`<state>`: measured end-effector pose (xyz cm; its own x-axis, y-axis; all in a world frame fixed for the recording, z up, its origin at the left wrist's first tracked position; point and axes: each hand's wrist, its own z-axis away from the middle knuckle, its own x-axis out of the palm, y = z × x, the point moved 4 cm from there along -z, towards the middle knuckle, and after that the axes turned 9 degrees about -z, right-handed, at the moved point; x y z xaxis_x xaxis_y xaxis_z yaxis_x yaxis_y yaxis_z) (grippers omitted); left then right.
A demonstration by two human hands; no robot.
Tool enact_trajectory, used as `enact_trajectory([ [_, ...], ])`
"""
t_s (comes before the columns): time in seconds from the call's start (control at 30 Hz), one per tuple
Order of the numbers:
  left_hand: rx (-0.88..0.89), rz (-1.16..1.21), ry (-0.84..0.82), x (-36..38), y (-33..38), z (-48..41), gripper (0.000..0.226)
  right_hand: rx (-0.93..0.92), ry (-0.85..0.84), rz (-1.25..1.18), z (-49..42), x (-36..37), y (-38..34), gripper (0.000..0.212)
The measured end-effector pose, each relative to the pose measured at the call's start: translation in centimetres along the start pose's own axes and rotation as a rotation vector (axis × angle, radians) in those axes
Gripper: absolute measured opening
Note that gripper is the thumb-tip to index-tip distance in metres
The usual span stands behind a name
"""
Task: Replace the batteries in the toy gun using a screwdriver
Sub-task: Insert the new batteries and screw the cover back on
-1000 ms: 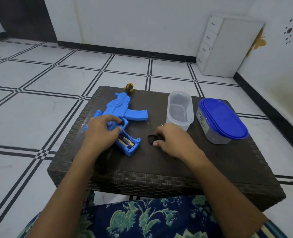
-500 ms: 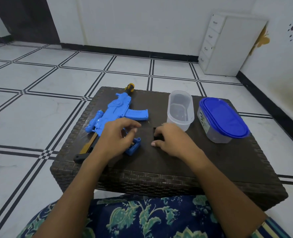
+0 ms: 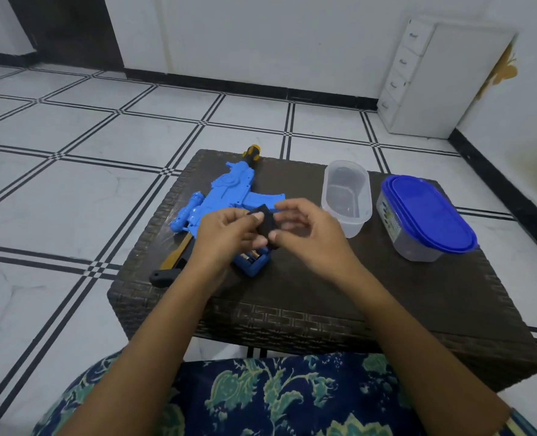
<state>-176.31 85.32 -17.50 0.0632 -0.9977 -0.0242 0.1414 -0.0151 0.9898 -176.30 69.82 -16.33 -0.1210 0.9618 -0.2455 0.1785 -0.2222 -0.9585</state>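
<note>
One toy gun (image 3: 229,190) lies on our bench (image 3: 387,294), stock nearest, barrel pointing away; left grip (image 3: 226,234) and right grip (image 3: 305,234) pinch the black cover (image 3: 265,225).

A dark brown woven wicker table (image 3: 402,297) stands on a white tiled floor with black lines (image 3: 103,146). On it, an open clear plastic tub (image 3: 352,226) sits just beside a clear tub with a blue lid (image 3: 431,212). A white drawer cabinet (image 3: 443,83) stands against the wall.
</note>
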Motion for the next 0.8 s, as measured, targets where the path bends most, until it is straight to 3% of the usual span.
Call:
enact_trajectory([
  [0.1,-0.206,0.212,-0.024,-0.3,-0.1,0.3,0.009,-0.105,-0.036,0.223,0.9,1.5,-0.2,0.05],
  [0.2,-0.284,0.177,0.015,-1.2,-0.1,0.3,0.012,-0.133,-0.036,0.312,0.8,2.2,-1.2,0.051],
  [0.27,-0.126,-0.189,0.143,-3.3,-0.1,-0.2,0.019,-0.088,-0.117,0.394,0.7,2.1,-1.4,0.048],
  [0.33,0.194,-0.765,0.318,-5.1,0.6,-0.4,0.014,-0.054,-0.198,0.469,1.1,1.9,-1.6,0.042],
  [0.37,0.294,-0.911,0.344,-5.5,0.9,-0.3,0.01,-0.048,-0.217,0.51,1.3,1.8,-1.8,0.039],
  [0.57,0.193,-0.905,0.048,-5.2,-0.3,-0.9,0.028,-0.029,-0.161,0.708,2.1,2.7,-2.3,0.03],
  [0.8,0.167,-0.902,-0.031,-5.1,-0.3,-0.8,0.027,0.019,-0.078,0.727,2.2,3.9,-1.9,0.028],
])
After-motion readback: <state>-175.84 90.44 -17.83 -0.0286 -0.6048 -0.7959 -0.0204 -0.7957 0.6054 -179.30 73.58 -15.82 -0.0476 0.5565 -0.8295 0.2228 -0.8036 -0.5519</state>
